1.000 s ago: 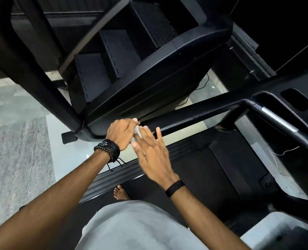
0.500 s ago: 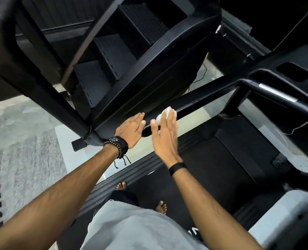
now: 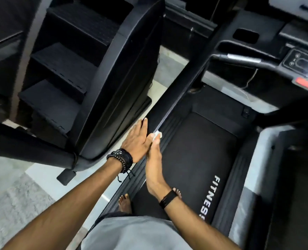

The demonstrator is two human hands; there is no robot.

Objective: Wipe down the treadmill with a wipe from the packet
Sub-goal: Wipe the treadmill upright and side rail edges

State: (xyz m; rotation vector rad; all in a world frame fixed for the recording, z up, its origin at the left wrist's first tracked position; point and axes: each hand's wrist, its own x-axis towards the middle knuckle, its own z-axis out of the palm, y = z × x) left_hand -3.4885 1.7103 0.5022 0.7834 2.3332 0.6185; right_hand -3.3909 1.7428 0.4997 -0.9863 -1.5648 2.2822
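Pressing a small white wipe [image 3: 157, 135] against the treadmill's left handrail [image 3: 174, 91], the right hand [image 3: 154, 165] has its fingers straight and edge-on to the camera; the wipe sits bunched at its fingertips, between hand and rail. Cannot tell how much of the wipe is tucked under the fingers. Left hand [image 3: 136, 141] lies flat and relaxed on the other side of the same rail, fingers extended, touching the right hand near the thumb, holding nothing. Beaded bracelets [image 3: 121, 159] on the left wrist, black band [image 3: 167, 198] on the right.

Right of the hands: treadmill belt [image 3: 194, 150] with "FITNESS" lettering. Beyond them, up the rail: console [image 3: 301, 62] with an empty recessed tray pocket [image 3: 246, 36] and a red tab [image 3: 304, 83]. Left of the hands: black stepped machine [image 3: 63, 78]. Wipe packet not in view.

Versus 0.5 s ago: both hands have shifted further along the rail, left hand now in contact with right, and the camera tilted so the console controls show.
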